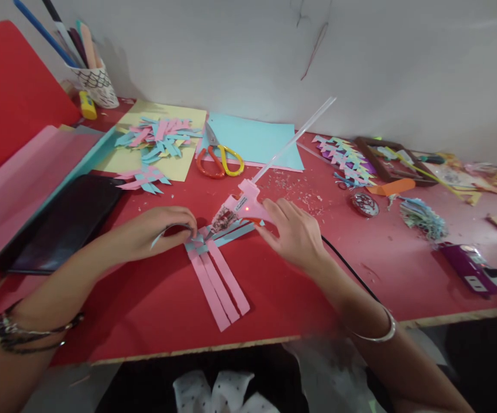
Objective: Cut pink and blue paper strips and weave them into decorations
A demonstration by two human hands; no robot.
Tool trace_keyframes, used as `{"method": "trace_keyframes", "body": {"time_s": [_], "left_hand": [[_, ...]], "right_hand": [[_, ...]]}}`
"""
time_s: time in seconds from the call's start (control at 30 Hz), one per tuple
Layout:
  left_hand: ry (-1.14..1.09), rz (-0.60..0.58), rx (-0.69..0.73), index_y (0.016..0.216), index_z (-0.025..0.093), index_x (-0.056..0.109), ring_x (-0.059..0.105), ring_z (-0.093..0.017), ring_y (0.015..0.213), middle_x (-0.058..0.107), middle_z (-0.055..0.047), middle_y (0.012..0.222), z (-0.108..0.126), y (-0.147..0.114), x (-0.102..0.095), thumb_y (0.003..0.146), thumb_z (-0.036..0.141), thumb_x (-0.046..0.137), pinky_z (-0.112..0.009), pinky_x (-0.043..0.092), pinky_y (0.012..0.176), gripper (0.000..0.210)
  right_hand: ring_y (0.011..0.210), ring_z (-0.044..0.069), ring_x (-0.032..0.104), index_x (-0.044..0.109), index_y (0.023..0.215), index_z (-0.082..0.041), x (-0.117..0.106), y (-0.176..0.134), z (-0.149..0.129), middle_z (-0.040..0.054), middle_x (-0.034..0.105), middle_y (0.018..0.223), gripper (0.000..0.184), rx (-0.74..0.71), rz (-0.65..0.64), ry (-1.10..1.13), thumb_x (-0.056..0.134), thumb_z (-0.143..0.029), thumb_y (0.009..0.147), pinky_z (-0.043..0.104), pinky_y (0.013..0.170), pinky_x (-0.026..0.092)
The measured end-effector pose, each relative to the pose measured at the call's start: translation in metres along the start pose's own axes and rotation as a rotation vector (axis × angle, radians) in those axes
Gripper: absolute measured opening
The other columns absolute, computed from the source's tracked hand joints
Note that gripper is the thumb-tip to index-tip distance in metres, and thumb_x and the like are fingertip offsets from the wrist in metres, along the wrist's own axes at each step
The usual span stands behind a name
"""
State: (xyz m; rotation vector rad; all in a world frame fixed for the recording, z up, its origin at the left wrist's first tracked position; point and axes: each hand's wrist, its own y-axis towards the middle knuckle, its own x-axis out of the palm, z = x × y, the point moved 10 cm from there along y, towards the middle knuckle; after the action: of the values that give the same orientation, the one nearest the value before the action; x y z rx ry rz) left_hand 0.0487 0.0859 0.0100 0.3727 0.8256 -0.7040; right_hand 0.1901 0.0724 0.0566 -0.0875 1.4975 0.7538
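My right hand [294,232] grips a pink hot glue gun [248,203], its small light glowing orange. A long clear glue stick [294,140] sticks out of its back end. The nozzle points down-left, close to where pink paper strips [218,281] and blue paper strips [235,232] cross. My left hand [166,229] pinches a curled blue strip at that crossing; its far end loops back under the palm. The pink strips fan toward the table's front edge, the blue ones toward my right hand. Whether the nozzle touches the paper I cannot tell.
Scissors [220,158] lie behind, beside blue sheets [257,135] and a pile of folded paper pieces [162,137]. A dark tablet-like slab [68,223] is at left. The gun's black cord [352,269] runs right, near a purple power strip [472,267]. A pen cup [97,86] stands back left.
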Motion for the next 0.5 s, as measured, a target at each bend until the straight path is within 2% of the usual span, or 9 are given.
{"method": "trace_keyframes", "body": {"time_s": [0.5], "left_hand": [[0.003,-0.017,-0.014,0.077,0.015,0.053,0.052,-0.011,0.074,0.057,-0.003,0.082,-0.0002,-0.0017,0.0001,0.086,0.024,0.036,-0.02,0.038,0.067,0.021]], "right_hand": [[0.071,0.018,0.052,0.055,0.101,-0.014,-0.0018,-0.0005,0.008,0.008,0.059,0.08,0.035,0.028,-0.007,-0.019,0.033,-0.039,0.088,0.026,0.055,0.033]]}}
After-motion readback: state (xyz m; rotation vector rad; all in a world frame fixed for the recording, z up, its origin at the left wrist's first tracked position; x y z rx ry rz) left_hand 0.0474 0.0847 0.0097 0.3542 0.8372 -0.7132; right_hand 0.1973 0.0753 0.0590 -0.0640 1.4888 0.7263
